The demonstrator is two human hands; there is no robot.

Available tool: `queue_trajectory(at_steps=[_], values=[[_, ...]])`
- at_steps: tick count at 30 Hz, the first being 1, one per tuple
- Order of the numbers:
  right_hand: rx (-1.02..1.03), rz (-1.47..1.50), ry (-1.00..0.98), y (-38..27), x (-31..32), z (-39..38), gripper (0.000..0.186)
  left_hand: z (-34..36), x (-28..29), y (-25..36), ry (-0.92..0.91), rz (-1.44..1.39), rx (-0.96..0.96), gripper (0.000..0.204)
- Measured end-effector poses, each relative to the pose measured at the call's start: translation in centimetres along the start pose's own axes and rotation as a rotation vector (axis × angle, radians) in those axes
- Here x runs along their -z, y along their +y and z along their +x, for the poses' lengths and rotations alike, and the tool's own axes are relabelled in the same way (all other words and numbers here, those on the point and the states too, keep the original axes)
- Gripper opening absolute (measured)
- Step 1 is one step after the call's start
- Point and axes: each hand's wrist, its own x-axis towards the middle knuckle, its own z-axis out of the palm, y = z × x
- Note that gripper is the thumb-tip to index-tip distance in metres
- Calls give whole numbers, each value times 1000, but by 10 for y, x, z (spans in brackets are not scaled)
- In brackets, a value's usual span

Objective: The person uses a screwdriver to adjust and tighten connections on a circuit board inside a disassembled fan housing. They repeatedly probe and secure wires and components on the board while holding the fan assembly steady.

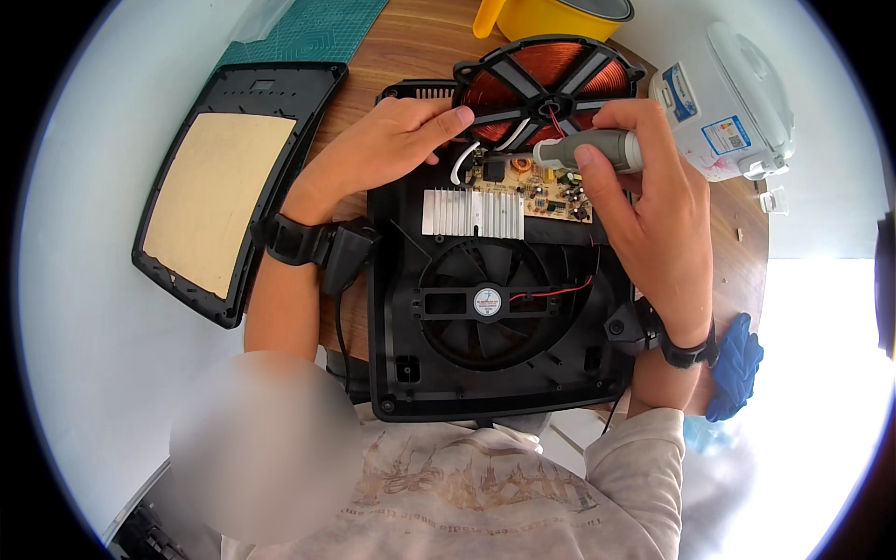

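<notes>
A round induction coil of copper wire on a black spoked frame is at the far end of a black cooktop housing. My left hand pinches the coil's near left rim, thumb on top and the other fingers mostly hidden beneath. In my right hand lies a screwdriver with a thick grey-green handle, its shaft pointing left over the circuit board. White sleeved wires run from the coil down to the board. Where the screwdriver's tip ends is hard to make out.
Nearer to me in the housing are a silver heat sink and a black fan with red and black wires. A black panel with a beige sheet lies left. A yellow pot, a white appliance and blue cloth stand around.
</notes>
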Motion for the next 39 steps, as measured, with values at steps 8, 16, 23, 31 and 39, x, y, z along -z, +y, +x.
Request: queue_trajectory(at_steps=[8,16,23,31,39], values=[[38,5,3,2,1,1,23,0,-1,1,10,-21,-7,52],[9,41,-8,6,1,2,25,0,-1,1,15,-24,-27,52],[87,42,-3,7,-1,3,23,-1,-2,2,40,-19,-42,51],[133,-115,-182,-18,10,15,24,-6,2,11,-22,96,-20,37],[232,-111,-283,-28,11,41,23,5,9,14,-57,143,2,44]])
